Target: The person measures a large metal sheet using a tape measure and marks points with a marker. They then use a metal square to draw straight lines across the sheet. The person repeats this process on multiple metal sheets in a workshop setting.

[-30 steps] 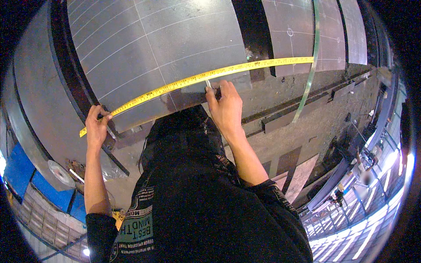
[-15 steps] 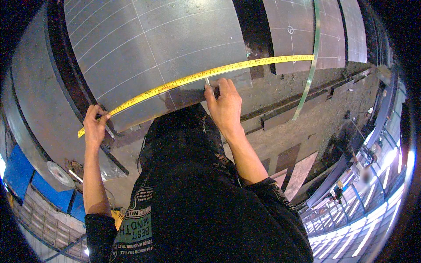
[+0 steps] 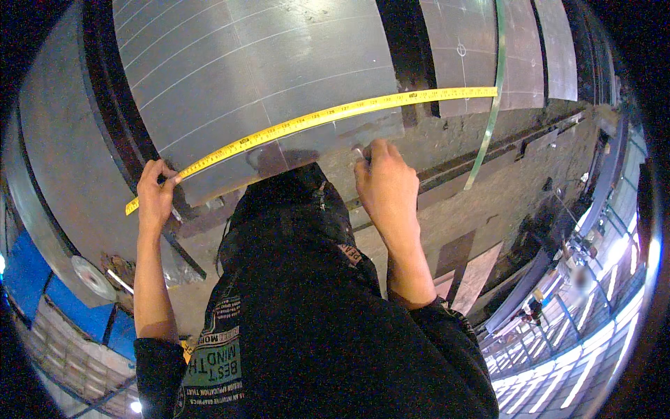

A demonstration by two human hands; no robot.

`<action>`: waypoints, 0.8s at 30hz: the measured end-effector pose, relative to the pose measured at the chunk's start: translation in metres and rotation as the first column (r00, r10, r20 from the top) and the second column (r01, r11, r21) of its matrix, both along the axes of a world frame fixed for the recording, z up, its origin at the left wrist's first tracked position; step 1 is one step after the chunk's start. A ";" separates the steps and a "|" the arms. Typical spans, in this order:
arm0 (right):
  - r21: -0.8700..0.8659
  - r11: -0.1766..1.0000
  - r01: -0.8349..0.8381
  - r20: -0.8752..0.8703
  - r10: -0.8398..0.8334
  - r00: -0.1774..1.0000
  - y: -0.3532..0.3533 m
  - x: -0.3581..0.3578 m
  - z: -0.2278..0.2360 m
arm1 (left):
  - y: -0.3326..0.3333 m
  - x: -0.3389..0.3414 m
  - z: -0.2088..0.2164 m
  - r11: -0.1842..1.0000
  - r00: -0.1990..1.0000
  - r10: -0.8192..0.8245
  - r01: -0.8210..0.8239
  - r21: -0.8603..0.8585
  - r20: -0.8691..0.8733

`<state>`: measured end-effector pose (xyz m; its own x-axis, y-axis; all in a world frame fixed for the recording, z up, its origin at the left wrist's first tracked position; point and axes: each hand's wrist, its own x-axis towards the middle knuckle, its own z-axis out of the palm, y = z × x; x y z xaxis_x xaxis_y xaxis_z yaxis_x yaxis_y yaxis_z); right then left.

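A yellow tape measure blade (image 3: 328,115) lies stretched across a grey steel plate (image 3: 279,56) scribed with thin white lines. My left hand (image 3: 155,192) is closed on the blade near its left end, fingers pinched at the plate's left corner. Over on the right, my right hand (image 3: 389,185) is closed around a small whitish marking stick (image 3: 359,151), its tip just showing past the fingers. That hand hovers off the plate's near right corner, apart from the tape. What the stick is made of cannot be told.
A green strip (image 3: 492,126) crosses the tape's far right end, over another marked plate (image 3: 460,52). Dark gaps separate the plates. A long steel rail (image 3: 481,159) runs at right. A round whitish disc (image 3: 94,277) and blue panels (image 3: 77,307) are at lower left.
My right hand has drawn back from the tape's edge, moving right and toward me with the marking stick. My left hand keeps its pinch on the tape, and the view has shifted slightly.
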<state>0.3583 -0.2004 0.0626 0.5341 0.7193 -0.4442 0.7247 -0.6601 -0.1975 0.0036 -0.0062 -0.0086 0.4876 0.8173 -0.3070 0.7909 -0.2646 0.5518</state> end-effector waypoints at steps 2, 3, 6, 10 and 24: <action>0.061 0.997 -0.040 -0.039 0.042 0.998 -0.005 -0.007 -0.016 | 0.000 -0.002 -0.001 1.000 1.000 -0.014 0.014 0.016 -0.014; 0.109 0.993 -0.051 -0.072 0.059 0.996 -0.004 -0.015 -0.022 | 0.000 -0.005 -0.001 0.999 1.000 -0.019 0.019 0.026 -0.025; 0.211 0.975 -0.071 -0.179 0.110 0.978 0.009 -0.043 -0.032 | -0.001 -0.001 0.001 1.000 1.000 0.020 -0.020 0.010 -0.003; 0.254 0.965 -0.071 -0.297 0.148 0.943 0.029 -0.087 -0.040 | -0.001 -0.001 0.001 0.996 1.000 -0.028 0.029 0.083 -0.010; 0.303 0.952 0.033 -0.296 0.061 0.953 0.054 -0.147 -0.066 | -0.003 -0.004 -0.003 0.998 1.000 0.018 -0.019 0.052 0.020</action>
<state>0.2108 -0.1460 -0.0033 0.3997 0.8504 -0.3421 0.6098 -0.5254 -0.5934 -0.0006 -0.0092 -0.0115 0.4781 0.8407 -0.2543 0.7850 -0.2791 0.5530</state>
